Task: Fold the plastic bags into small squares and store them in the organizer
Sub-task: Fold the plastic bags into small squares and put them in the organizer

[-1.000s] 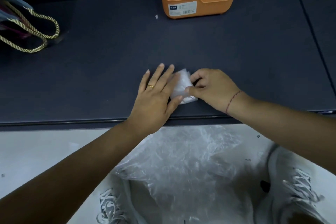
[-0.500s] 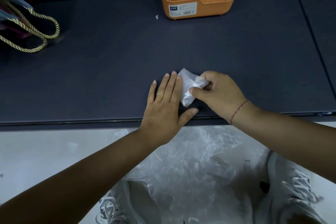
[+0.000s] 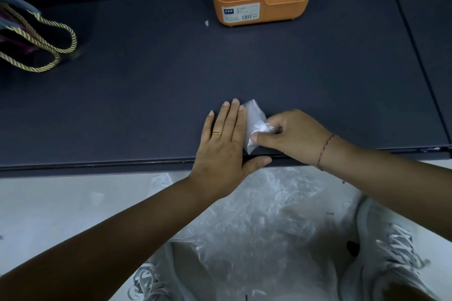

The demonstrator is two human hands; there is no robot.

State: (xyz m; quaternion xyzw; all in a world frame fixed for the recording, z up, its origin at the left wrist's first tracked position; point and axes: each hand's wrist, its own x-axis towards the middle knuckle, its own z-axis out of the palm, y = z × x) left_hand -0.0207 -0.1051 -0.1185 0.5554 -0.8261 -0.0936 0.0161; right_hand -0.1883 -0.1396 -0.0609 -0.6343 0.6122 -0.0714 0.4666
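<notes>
Plastic bag (image 3: pixel 253 118), right hand (image 3: pixel 294 135) pinching, left hand (image 3: pixel 223 150) flat

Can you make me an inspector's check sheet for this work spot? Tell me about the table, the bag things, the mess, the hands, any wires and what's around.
Surface: dark shelf top, flat, with a seam at its right end.
Job's things: folded plastic bag near the front edge; orange organizer standing at the back; loose plastic bags on the floor below.
Clutter: white scrap left of the organizer; gold rope handles of a bag at far left.
Hands: left hand lies flat, fingers straight, against the folded bag's left edge; right hand pinches its crumpled right side.
Cables: nothing seen.
Surroundings: pale floor; white laced shoes.
</notes>
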